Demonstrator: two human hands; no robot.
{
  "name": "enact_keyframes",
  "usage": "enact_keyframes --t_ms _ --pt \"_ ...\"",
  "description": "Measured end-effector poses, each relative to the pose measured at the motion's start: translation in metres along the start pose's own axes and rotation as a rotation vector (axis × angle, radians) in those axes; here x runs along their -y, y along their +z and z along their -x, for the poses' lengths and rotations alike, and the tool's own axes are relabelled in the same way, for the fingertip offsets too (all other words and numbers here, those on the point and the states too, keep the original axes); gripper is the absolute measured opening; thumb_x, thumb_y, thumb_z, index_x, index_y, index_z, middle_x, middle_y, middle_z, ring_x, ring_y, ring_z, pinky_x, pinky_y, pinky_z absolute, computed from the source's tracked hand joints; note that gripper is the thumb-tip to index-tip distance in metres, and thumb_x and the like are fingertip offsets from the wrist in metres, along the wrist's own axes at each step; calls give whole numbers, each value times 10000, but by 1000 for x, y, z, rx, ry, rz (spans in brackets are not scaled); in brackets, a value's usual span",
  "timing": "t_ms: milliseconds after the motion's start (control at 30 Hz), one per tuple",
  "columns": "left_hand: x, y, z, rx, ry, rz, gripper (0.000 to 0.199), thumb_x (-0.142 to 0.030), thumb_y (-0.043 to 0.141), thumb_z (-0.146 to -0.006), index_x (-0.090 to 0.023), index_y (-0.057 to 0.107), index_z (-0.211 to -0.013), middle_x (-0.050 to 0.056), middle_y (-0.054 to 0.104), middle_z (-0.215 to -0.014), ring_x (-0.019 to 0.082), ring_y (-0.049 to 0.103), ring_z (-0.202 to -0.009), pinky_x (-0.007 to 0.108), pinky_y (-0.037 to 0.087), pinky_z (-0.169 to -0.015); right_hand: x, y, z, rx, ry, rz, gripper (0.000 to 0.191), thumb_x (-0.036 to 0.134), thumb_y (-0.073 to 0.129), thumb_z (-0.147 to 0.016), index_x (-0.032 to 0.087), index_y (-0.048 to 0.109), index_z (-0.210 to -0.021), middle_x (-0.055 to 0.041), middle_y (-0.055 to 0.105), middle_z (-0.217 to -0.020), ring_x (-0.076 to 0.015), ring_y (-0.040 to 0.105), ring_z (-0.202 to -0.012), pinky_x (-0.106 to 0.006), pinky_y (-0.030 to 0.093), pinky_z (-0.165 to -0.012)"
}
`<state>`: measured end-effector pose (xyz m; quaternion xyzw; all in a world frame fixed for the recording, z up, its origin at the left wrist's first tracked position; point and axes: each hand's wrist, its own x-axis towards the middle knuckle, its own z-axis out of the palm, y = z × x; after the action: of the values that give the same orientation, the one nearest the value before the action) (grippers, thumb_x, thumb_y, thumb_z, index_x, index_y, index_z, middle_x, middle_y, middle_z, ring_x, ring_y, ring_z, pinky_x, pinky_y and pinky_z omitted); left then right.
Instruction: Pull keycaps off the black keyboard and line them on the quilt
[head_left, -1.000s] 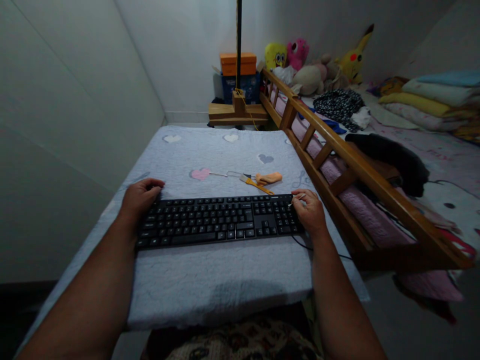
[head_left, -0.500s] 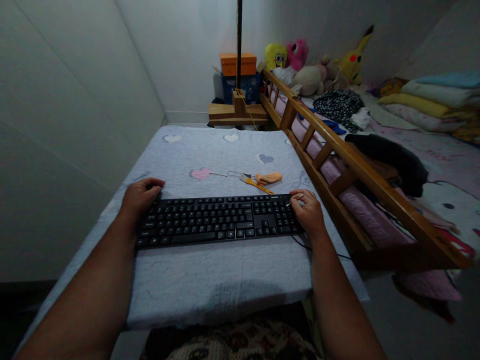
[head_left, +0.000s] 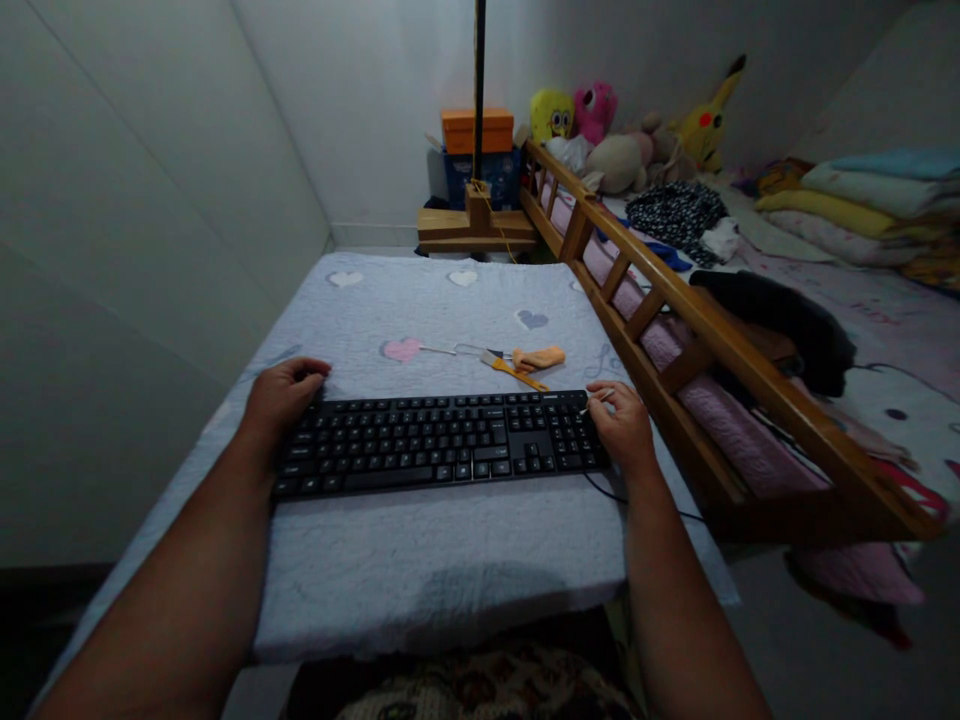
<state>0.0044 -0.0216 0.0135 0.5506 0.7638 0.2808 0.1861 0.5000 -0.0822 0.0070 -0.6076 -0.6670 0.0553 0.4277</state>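
So, the keyboard (head_left: 420, 442) runs crosswise on the desk (head_left: 420, 560): my left hand (head_left: 279, 402) curls at its left end, grip unclear; my right hand (head_left: 624, 425), pinching a thin pale stick (head_left: 607, 394), sits nearest the number pad (head_left: 568, 436).

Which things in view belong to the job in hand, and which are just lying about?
Likely the job: keyboard; thin white stick in right hand; yellow brush; wire tool; orange bundle.

Likely just lying about: plush toys; orange box; folded bedding.
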Motion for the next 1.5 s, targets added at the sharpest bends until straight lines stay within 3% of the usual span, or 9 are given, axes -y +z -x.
enact_keyframes --t_ms 767,1000,1167,1500 --pt "0 0 -2 12 12 6 482 -421 542 -643 -164 731 -1005 44 691 -813 237 603 -753 348 494 -750 -7 2 -1 -20 22 5 170 278 542 -881 222 664 -776 -83 736 -943 -259 655 -974 -452 469 -951" --pt "0 1 -3 -8 5 13 454 -416 554 -636 -173 734 -975 47 714 -855 241 620 -786 361 513 -807 -8 1 -1 -65 42 29 159 264 545 -853 223 677 -774 -80 746 -926 -259 658 -948 -440 479 -926" --pt "1 1 -3 -5 13 14 454 -414 561 -634 -168 734 -973 56 724 -898 258 639 -833 369 510 -846 -5 1 -1 -25 32 10 162 285 544 -866 221 665 -780 -88 742 -943 -264 664 -962 -454 481 -939" --pt "-1 1 0 -14 -5 33 469 -402 559 -632 -166 742 -993 38 714 -837 235 610 -734 367 521 -785 -8 2 -1 -39 24 1 160 278 545 -863 226 667 -775 -81 745 -940 -261 666 -964 -457 487 -942"
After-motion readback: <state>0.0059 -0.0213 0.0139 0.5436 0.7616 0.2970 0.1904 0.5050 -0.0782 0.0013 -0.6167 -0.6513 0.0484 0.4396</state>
